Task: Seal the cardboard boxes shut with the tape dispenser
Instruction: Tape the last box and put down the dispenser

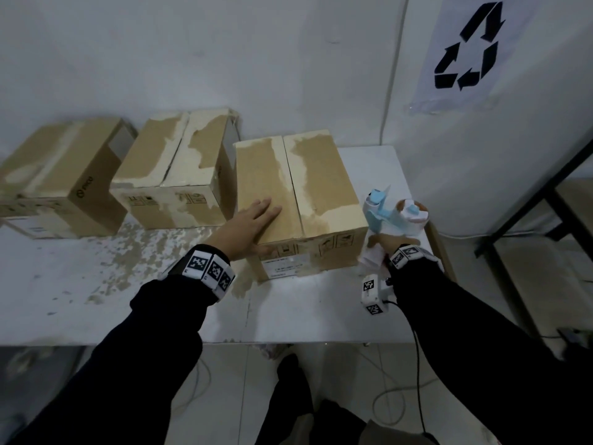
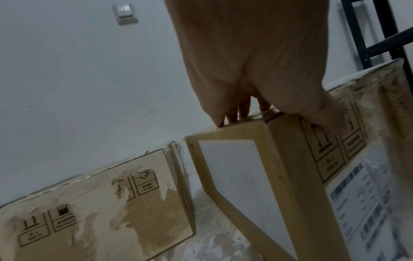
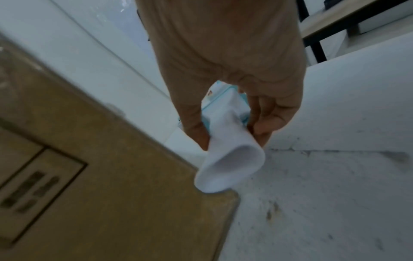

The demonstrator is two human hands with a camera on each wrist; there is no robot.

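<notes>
The left hand [image 1: 253, 220] lies flat, fingers straight, on the near box [image 1: 298, 200], thumb down its front. The right hand [image 1: 383, 244] grips the dispenser [image 1: 390, 213] by its white handle, just right of that box above the table [image 1: 96, 277]. Two more boxes [image 1: 173, 168] stand left along the wall; their seams look untaped, though the view is dim.

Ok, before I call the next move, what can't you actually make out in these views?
- Tape on the tape dispenser: head view too small and dim to show a free end; in the right wrist view the right hand covers it.
- Shipping label text on the nearest box: blurred.
- Seam under the left hand: no clear tape discernible.
- Leftmost box: cut off by the frame edge.
</notes>
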